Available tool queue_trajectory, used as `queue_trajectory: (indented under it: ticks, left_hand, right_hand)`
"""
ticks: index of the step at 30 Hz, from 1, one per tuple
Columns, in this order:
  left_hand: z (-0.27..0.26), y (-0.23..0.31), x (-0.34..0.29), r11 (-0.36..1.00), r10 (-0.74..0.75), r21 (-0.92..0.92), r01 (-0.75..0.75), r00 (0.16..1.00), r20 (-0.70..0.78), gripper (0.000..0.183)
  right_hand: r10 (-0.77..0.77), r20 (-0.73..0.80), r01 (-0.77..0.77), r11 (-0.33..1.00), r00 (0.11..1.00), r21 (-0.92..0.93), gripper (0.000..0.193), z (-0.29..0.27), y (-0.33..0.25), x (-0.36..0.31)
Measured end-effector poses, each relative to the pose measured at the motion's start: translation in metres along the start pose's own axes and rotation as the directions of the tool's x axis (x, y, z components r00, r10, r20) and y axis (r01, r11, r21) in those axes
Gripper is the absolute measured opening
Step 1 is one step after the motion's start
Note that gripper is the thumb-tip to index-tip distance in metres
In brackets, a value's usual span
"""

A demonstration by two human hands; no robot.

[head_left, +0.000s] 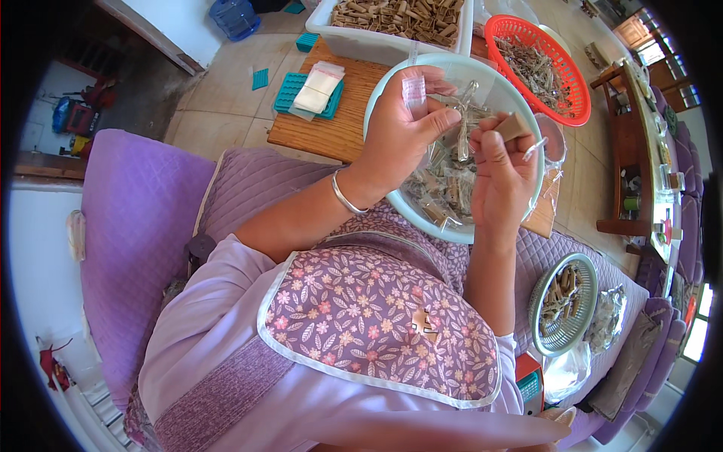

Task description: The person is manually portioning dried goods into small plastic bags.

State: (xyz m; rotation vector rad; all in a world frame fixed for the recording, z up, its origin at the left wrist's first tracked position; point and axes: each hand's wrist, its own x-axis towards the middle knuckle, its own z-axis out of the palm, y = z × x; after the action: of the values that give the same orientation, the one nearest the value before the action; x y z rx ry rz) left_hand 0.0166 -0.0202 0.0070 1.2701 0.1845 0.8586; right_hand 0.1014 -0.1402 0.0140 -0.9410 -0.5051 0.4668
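My left hand [403,139] is raised over the left part of a pale blue basin [375,98]. Its thumb and fingers are closed on a small clear plastic bag [413,92] with a whitish-pink strip. Close by on the right, my right hand [503,173] is closed on a short brown piece [514,126], cardboard or wood, with a loop of white cord [535,148] near it. A twisted pale cord [468,90] hangs between the hands. Below them in the basin lie several brown pieces in clear bags [448,197], partly hidden by my hands.
A white bin [354,51] of brown pieces stands behind the basin, with a red basket [578,90] of bagged pieces to its right. A stack of clear bags [318,87] lies on a teal tray [286,94]. Right of me, a green basket [538,309] sits on the sofa.
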Motion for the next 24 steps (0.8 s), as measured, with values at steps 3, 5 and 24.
queue_trajectory:
  ticks: [3, 5, 24]
  left_hand:
    - [0.005, 0.001, 0.0, 1.0, 0.006, -0.022, -0.006, 1.0, -0.004, 0.047]
    - [0.006, 0.0, 0.001, 1.0, 0.013, -0.027, -0.014, 1.0, -0.011, 0.046]
    - [-0.026, -0.018, 0.024, 0.712, 0.224, 0.669, -0.213, 0.972, 0.071, 0.053]
  right_hand:
    - [0.006, 0.025, -0.005, 0.999, 1.0, -0.04, 0.033, 0.004, 0.004, -0.003]
    - [0.025, 0.036, -0.023, 0.999, 0.999, -0.041, 0.034, 0.007, 0.001, -0.004]
    - [0.245, 0.146, -0.207, 0.949, 0.958, -0.238, 0.009, -0.019, -0.004, -0.006]
